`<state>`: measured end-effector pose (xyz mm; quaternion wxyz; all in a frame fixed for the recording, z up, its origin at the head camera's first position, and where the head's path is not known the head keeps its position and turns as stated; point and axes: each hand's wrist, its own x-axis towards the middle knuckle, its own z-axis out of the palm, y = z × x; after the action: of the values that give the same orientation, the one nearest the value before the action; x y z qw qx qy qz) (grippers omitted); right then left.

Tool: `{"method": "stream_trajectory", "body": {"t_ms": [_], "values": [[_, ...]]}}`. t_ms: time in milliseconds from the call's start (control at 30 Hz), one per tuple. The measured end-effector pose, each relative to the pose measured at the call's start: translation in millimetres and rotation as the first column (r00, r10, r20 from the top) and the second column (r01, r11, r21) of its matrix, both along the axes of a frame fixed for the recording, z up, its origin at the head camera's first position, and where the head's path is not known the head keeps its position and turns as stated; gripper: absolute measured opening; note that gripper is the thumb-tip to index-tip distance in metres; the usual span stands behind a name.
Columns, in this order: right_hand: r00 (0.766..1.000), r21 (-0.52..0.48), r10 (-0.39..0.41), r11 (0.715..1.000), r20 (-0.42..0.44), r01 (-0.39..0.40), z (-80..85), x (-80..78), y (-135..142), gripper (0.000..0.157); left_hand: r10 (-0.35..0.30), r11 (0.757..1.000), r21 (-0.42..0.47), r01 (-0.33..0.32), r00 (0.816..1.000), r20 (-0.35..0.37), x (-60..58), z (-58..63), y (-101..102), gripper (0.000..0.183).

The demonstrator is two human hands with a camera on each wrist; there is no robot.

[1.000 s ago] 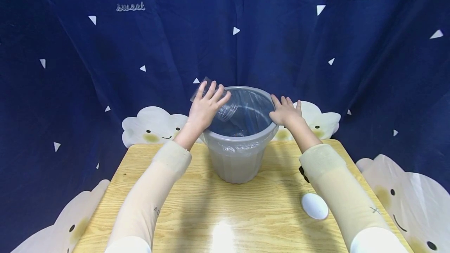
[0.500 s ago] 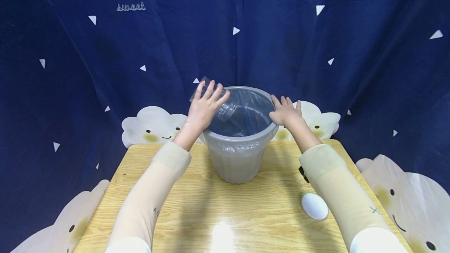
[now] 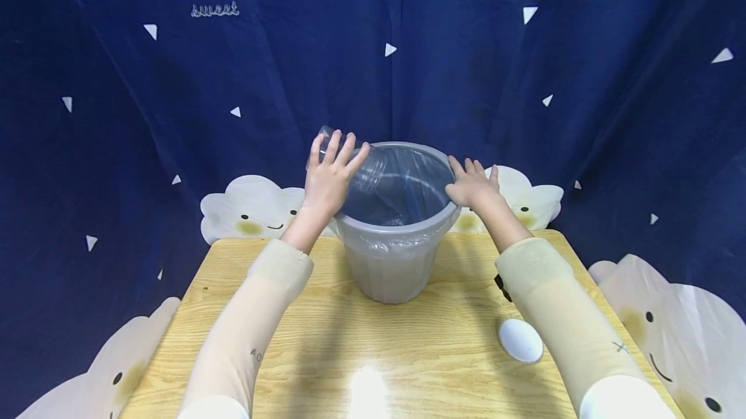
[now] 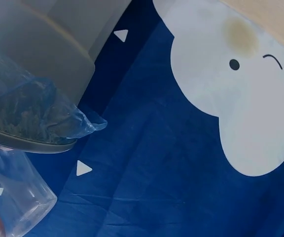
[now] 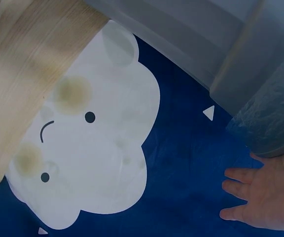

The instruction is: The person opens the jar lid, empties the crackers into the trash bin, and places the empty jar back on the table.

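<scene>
A grey trash bin (image 3: 402, 230) with a clear plastic liner (image 4: 38, 103) over its rim stands at the back of the table. My left hand (image 3: 327, 178) holds a clear plastic jar (image 3: 372, 171) over the bin's left rim. The jar lies tilted, its ribbed neck down inside the bin and its base up to the left. In the left wrist view the jar's base (image 4: 28, 200) sticks out past the rim. My right hand (image 3: 473, 187) rests on the right rim, fingers spread and fairly straight. The right wrist view shows those fingers (image 5: 240, 190) extended beside the liner.
A round white lid-like disc (image 3: 520, 340) lies on the wooden table (image 3: 408, 354), near the right forearm. A small black object (image 3: 503, 288) shows beside the right sleeve. Behind the table hangs a dark blue curtain (image 3: 466, 69) with cloud prints.
My left hand has shifted a little to the left with the jar, and the jar's neck has drawn back toward the left rim. My right hand and the bin stay in place.
</scene>
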<state>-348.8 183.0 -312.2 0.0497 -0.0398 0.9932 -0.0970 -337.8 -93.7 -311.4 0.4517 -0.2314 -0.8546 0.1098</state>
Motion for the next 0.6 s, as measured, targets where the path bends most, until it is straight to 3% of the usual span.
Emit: {"method": "stream_trajectory", "body": {"t_ms": [200, 600], "values": [[1.0, -0.009, 0.001, 1.0, 0.002, -0.001, -0.1, 0.4, -0.2, 0.071, 0.002, 0.996, 0.086, -0.003, 1.0, 0.005, 2.2, -4.1, -4.7, 0.071], [1.0, -0.015, 0.003, 1.0, -0.002, -0.003, 0.2, 1.3, 0.2, 0.071, -0.027, 0.964, 0.261, 0.045, 0.997, -0.074, 9.9, -10.1, -8.7, 0.071]]}}
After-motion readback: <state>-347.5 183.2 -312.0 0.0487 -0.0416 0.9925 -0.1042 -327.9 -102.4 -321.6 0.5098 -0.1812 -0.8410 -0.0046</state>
